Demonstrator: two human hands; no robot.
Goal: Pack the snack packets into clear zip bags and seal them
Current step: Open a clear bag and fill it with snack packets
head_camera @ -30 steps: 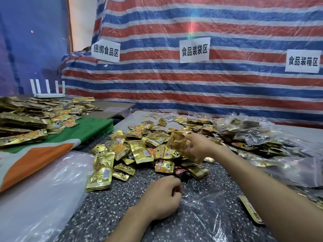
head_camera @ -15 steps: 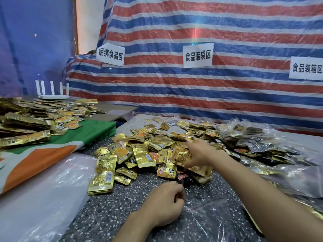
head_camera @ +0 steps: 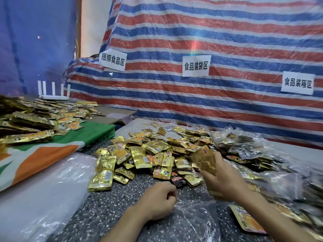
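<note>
left hand (head_camera: 157, 201) grip: pinching clear zip bag (head_camera: 194, 222) | right hand (head_camera: 225, 179) grip: closed round snack packets (head_camera: 203, 158), seemingly several

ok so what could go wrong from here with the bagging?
1. The right hand holds a thick handful of gold packets in a loose-looking grip; some may slip out short of the clear zip bag.
2. The left hand seems to pinch just one edge of that bag, which lies flat and crinkled; packets could snag at a narrow mouth.
3. A stray packet lies right of the bag, easy to miss.
</note>
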